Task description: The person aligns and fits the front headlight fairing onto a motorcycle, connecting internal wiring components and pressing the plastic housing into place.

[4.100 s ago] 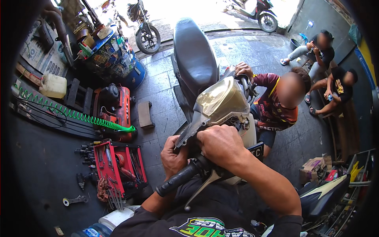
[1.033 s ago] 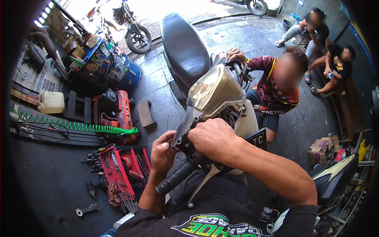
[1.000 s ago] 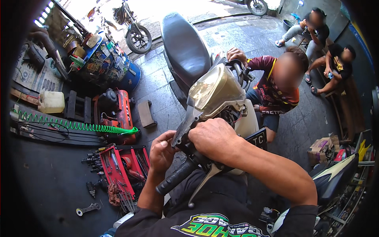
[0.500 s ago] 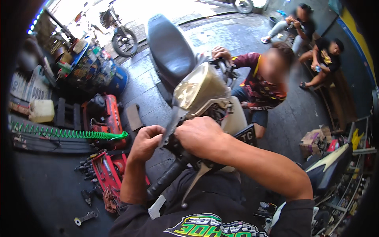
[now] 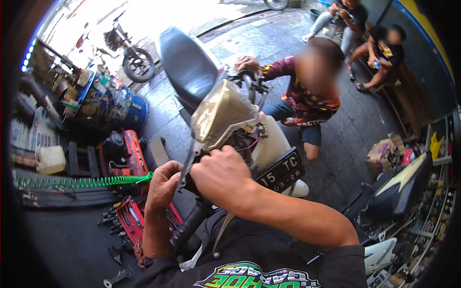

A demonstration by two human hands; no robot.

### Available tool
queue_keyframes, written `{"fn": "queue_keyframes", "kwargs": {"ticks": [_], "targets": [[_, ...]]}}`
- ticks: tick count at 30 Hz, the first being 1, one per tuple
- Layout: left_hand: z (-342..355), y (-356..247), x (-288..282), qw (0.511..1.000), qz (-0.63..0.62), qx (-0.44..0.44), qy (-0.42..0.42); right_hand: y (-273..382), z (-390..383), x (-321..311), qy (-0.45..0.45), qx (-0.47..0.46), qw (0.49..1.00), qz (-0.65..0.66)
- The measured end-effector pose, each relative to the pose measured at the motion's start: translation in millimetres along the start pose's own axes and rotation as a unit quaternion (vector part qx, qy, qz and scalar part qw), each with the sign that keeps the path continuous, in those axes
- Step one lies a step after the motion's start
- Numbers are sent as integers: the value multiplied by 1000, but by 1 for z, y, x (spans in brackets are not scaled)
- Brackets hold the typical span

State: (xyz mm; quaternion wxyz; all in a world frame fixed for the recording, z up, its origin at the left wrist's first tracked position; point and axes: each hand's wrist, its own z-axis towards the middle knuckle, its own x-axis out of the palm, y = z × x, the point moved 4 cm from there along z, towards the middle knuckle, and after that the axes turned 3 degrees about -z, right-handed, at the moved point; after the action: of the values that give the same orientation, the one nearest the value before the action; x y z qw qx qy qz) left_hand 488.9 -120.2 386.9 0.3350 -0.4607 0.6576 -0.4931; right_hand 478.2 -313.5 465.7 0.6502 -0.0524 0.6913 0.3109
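Note:
A motorcycle's front end stands in front of me, with its clear-lensed headlight (image 5: pixel 218 117) facing up. My left hand (image 5: pixel 164 185) pinches the edge of a dark plastic panel (image 5: pixel 188 161) beside the headlight. Behind the headlight my right hand (image 5: pixel 222 174) is closed, its fingertips hidden against the housing; what it grips cannot be seen. Below my hands is the black handlebar grip (image 5: pixel 192 222) with a metal lever (image 5: pixel 222 236). A black number plate (image 5: pixel 281 172) and a white fender (image 5: pixel 270 144) lie beyond my right wrist. Thin wires show near the headlight's rear.
A co-worker (image 5: pixel 300 91) crouches at the far right of the motorcycle, one hand on its other handlebar. A red tool tray (image 5: pixel 128 218), green coiled hose (image 5: pixel 86 181) and red machine (image 5: pixel 136 152) are left. Two people sit on a bench (image 5: pixel 408 108); motorcycle parts fill the right.
The headlight and both my hands sit further left in view, and more of the number plate shows. Both hands keep to the same spots on the headlight assembly.

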Motion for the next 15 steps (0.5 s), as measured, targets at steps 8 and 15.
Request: {"fn": "queue_keyframes", "kwargs": {"ticks": [8,15], "targets": [[1,20,-2,988,-154,-13,5,-8,11,0,90,53,994,37],[0,15,6,969,-243,-24,34,-14,12,4,112,75,987,83]]}}
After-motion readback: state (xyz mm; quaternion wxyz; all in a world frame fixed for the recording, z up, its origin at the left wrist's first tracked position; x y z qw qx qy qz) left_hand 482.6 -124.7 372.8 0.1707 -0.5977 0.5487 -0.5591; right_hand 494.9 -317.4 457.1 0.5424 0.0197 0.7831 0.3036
